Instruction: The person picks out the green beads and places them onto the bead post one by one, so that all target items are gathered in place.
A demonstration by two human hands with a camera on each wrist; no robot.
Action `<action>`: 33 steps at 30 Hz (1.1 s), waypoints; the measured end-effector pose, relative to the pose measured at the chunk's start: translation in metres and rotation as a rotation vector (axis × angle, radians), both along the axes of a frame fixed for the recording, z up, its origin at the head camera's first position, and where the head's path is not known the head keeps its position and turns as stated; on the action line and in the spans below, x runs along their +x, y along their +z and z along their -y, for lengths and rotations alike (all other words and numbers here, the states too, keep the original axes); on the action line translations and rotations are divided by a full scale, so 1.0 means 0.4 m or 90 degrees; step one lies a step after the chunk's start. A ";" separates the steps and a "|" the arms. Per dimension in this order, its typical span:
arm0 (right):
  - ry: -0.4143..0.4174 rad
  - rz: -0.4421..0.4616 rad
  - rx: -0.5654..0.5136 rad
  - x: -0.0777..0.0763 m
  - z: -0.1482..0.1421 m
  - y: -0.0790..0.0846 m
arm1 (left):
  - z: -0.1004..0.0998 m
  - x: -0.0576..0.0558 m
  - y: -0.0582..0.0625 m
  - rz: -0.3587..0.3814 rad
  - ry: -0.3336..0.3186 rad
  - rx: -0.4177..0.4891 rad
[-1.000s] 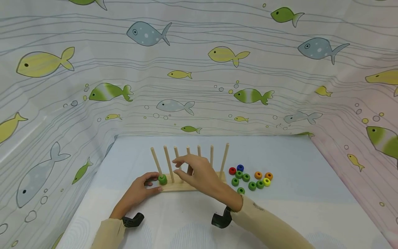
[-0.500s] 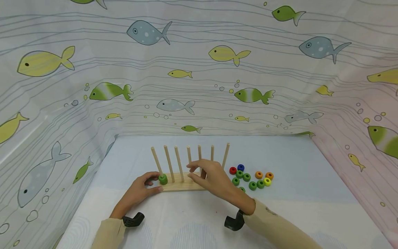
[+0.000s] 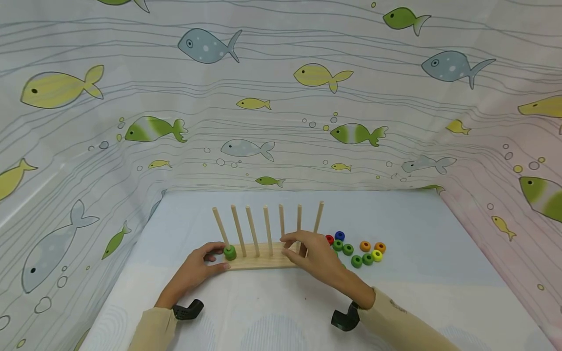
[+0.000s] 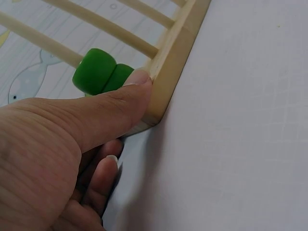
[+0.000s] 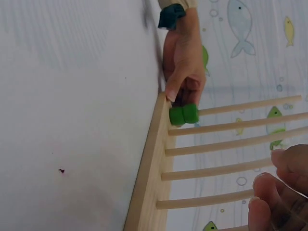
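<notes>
A wooden peg stand [image 3: 259, 263] with a row of several upright pegs stands on the table. Two green beads [image 4: 96, 72] are stacked at the foot of its leftmost peg. My left hand [image 3: 197, 268] grips that end of the base, thumb on the front edge beside the beads and fingers round behind. Over the right part of the stand hovers my right hand [image 3: 313, 253], fingers loosely bent, thumb apart from them and nothing held. It hides the lower parts of the rightmost pegs. In the right wrist view its fingertips [image 5: 260, 211] show close to the pegs.
Loose beads lie right of the stand: several green beads [image 3: 356, 262], a blue bead [image 3: 339, 236], a red bead [image 3: 330, 239], two orange beads [image 3: 380, 247] and a yellow bead [image 3: 376, 256]. A fish-patterned sheet [image 3: 281, 161] hangs behind and at both sides.
My right hand has moved to the right along the row of pegs, uncovering the middle pegs and covering some beads. My left hand has stayed at the left end.
</notes>
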State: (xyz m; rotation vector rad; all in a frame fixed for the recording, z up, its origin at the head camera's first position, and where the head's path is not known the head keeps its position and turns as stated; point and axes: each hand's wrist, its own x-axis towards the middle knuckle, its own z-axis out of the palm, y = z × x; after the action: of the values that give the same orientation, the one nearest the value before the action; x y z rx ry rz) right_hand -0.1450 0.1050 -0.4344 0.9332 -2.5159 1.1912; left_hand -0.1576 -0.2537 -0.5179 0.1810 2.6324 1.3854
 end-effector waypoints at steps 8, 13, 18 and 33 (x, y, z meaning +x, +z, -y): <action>-0.018 0.010 -0.011 -0.001 -0.033 -0.023 | -0.003 -0.002 0.001 -0.007 -0.008 0.000; -0.044 0.034 -0.001 0.006 -0.053 -0.039 | -0.004 0.000 0.005 -0.011 -0.009 -0.003; -0.054 0.050 -0.005 0.011 -0.071 -0.055 | -0.005 0.003 0.009 -0.010 -0.005 -0.004; -0.100 0.077 0.004 0.020 -0.152 -0.110 | -0.004 0.000 0.003 0.003 0.001 0.001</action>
State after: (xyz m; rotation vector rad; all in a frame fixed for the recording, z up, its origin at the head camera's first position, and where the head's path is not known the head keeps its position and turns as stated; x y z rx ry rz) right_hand -0.1370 0.1659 -0.4785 0.6680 -2.6320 1.2247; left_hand -0.1576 -0.2521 -0.5167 0.1760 2.6283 1.3866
